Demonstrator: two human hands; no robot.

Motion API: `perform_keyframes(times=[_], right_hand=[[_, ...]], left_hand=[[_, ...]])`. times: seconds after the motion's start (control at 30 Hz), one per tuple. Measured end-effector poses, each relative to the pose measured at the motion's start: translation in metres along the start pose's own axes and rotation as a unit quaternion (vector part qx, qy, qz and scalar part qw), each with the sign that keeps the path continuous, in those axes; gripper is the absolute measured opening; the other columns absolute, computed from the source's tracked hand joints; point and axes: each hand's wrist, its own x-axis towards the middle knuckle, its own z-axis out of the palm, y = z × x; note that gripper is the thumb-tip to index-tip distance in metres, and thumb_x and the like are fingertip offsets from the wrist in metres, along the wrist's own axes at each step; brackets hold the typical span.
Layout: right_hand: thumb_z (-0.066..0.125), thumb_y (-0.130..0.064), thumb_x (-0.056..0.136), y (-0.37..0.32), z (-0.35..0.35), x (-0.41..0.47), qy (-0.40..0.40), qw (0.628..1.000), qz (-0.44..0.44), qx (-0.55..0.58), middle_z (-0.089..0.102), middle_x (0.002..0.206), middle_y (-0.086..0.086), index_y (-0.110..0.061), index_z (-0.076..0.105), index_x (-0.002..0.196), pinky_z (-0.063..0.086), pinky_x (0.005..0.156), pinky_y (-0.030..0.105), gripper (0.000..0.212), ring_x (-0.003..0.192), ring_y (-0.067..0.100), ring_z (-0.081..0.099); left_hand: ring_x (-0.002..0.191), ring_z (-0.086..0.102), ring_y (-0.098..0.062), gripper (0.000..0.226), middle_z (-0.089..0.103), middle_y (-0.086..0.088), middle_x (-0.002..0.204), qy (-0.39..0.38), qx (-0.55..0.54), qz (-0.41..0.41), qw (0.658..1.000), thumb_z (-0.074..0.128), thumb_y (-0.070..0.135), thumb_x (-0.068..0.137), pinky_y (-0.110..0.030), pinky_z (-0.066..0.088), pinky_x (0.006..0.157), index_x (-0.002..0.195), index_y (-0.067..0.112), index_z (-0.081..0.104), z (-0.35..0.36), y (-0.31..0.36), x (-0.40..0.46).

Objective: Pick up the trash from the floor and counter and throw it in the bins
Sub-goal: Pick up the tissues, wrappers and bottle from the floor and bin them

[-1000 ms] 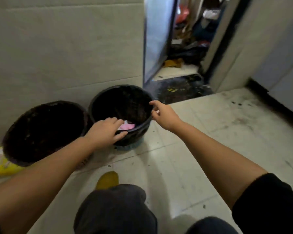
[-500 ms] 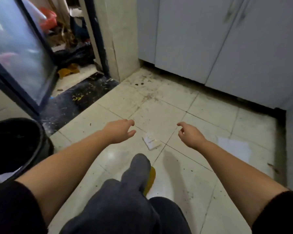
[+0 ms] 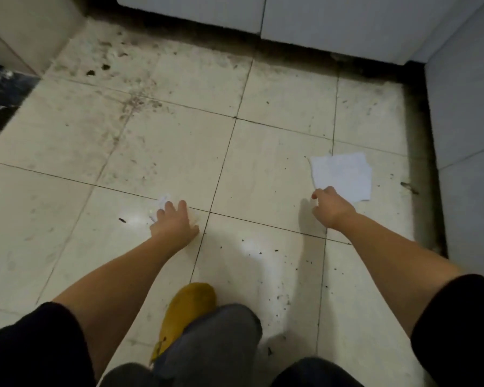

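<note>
A small crumpled white paper (image 3: 162,201) lies on the tiled floor, mostly covered by my left hand (image 3: 175,223), whose fingers rest spread over it. A flat white paper sheet (image 3: 342,174) lies further right near the cabinet wall. My right hand (image 3: 330,209) is just below its near left corner, fingertips touching or nearly touching its edge, nothing held. No bins are in view.
White cabinet doors (image 3: 333,20) run along the back and the right side (image 3: 464,135), with a dark dirty gap at their base. A wall corner (image 3: 25,34) stands at the top left. My yellow slipper (image 3: 187,308) and grey trouser leg are at the bottom centre. Dirt specks dot the floor.
The view swung from the two black bins to the floor by the cabinets. Both hands dropped to the floor, the left onto the crumpled paper, the right to the flat sheet.
</note>
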Motion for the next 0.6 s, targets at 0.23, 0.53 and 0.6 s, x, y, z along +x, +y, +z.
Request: perform_keyframes(times=[0.23,0.53,0.6], right_hand=[[0.039,-0.018,0.098,0.013,0.018,0.044,-0.032,0.996,0.077,0.016,-0.014,0.16,0.006,-0.041,0.004,0.149,0.037,0.107,0.05,0.066,0.14,0.045,0.021],[0.04,-0.006,0.095,0.0,0.022,0.05,-0.053,0.995,0.055,-0.066,0.054,0.127,0.02,0.001,0.049,0.129,0.046,0.096,0.035,0.036,0.114,0.032,0.056],[0.037,-0.007,0.095,-0.006,0.03,0.038,-0.069,0.996,0.027,-0.057,0.056,0.124,0.021,0.002,0.049,0.125,0.045,0.091,0.035,0.034,0.103,0.03,0.056]], left_hand=[[0.129,0.03,-0.041,0.061,0.027,-0.018,0.141,-0.006,0.028,0.02,0.999,0.055,0.019,0.085,-0.048,0.05,0.096,0.138,0.024,0.024,0.029,-0.008,0.026],[0.123,0.042,-0.027,0.048,0.042,-0.01,0.134,0.021,0.031,0.127,0.991,0.044,0.008,0.093,-0.04,0.048,0.098,0.139,0.021,0.04,0.021,0.003,0.019],[0.119,0.046,-0.026,0.047,0.044,-0.01,0.13,0.031,0.004,0.133,0.991,0.042,0.01,0.095,-0.038,0.051,0.096,0.141,0.019,0.039,0.019,0.007,0.01]])
